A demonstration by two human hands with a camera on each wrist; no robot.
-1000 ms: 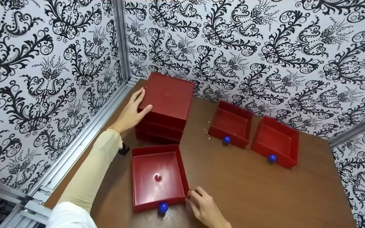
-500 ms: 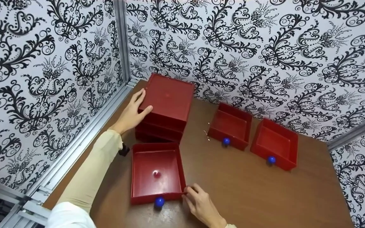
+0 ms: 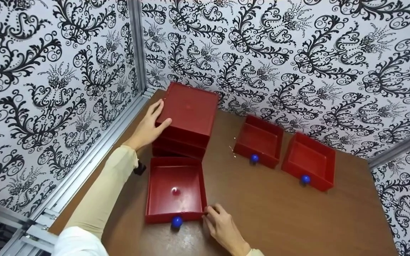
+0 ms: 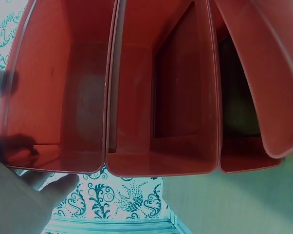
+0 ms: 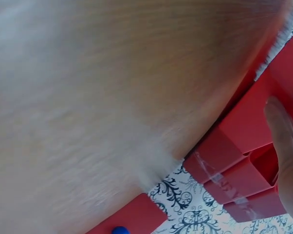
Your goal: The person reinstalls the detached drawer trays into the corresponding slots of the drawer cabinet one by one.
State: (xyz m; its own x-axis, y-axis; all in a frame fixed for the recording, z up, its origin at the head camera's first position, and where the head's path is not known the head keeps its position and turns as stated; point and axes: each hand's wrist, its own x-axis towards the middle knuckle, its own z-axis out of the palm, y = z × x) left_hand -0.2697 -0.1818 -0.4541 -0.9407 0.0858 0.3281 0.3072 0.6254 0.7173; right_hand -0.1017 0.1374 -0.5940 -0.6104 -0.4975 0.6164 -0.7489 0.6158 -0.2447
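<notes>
A red drawer cabinet (image 3: 190, 106) with stacked slots (image 4: 178, 97) stands at the back left. My left hand (image 3: 146, 128) rests on its upper left corner, thumb on the top and fingers along the side. In front of it, a shallow red drawer (image 3: 180, 186) with a round blue knob (image 3: 177, 222) lies on the table, its back end right at the lowest slot. The fingers of my right hand (image 3: 222, 227) pinch the drawer's front right corner. In the left wrist view the drawer (image 4: 273, 63) overlaps the lowest opening at an angle.
Two more red drawers (image 3: 259, 138) with blue knobs (image 3: 305, 179) sit at the back right of the brown table (image 3: 262, 206), near the patterned wall (image 3: 297, 53). A metal rail (image 3: 91, 142) runs along the left edge.
The drawer has slid away from me toward the cabinet, my right hand moving along with it at its corner. My left hand has stayed on the cabinet.
</notes>
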